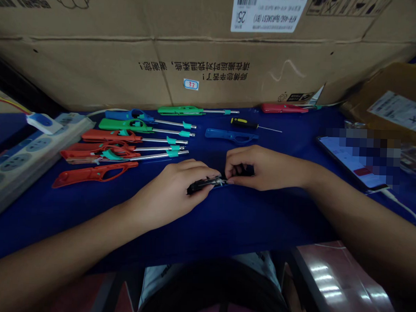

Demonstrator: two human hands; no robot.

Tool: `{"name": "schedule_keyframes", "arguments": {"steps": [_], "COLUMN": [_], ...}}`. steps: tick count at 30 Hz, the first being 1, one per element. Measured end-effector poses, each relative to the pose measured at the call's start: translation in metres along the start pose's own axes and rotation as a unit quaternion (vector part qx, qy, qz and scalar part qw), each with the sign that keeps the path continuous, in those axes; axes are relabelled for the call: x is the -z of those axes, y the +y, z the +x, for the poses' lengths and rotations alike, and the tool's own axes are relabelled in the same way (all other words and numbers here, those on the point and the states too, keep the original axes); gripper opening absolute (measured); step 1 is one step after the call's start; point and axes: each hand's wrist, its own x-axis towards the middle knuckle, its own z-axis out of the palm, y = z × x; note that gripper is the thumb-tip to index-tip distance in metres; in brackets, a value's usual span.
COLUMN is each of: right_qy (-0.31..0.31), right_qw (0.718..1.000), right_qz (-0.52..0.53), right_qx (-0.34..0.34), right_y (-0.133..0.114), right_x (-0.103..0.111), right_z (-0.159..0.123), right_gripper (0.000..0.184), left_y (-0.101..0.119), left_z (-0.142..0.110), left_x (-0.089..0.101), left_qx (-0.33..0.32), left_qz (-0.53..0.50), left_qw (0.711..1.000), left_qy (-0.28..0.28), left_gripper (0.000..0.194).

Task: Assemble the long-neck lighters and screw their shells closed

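Observation:
My left hand is closed around a slim black part with a small metallic end, held low over the blue table top. My right hand meets it from the right, thumb and forefinger pinched at a thin, pale piece at the metallic end; the exact shape is too small to make out. Beyond my hands lies an empty blue lighter shell half. Just behind that is a black-and-yellow screwdriver. To the left, several long-neck lighters in blue, green and red lie side by side, beside a red shell piece.
A large cardboard box walls off the back. At its foot lie a green lighter and a red lighter. A white power strip runs along the left; a phone on a cable lies right, near another carton.

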Motion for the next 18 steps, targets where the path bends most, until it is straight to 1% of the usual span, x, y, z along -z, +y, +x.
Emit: {"name": "schedule_keyframes", "arguments": {"steps": [13,18], "right_qy": [0.0,-0.002], "right_qw": [1.0,1.0], "right_qz": [0.006,0.009], "right_qx": [0.003,0.004], "right_y": [0.0,0.0016], "right_x": [-0.0004,-0.0014], "right_z": [0.0006,0.0006], "right_gripper": [0.012,0.014], "left_y": [-0.0009,-0.0006], "left_z": [-0.0002,0.0009], "left_x": [-0.0008,-0.001], "left_qx": [-0.016,-0.034], "left_qz": [0.005,0.007], "left_qw": [1.0,0.999], "left_qy": [-0.001,0.0], "left_gripper": [0.026,0.026]}}
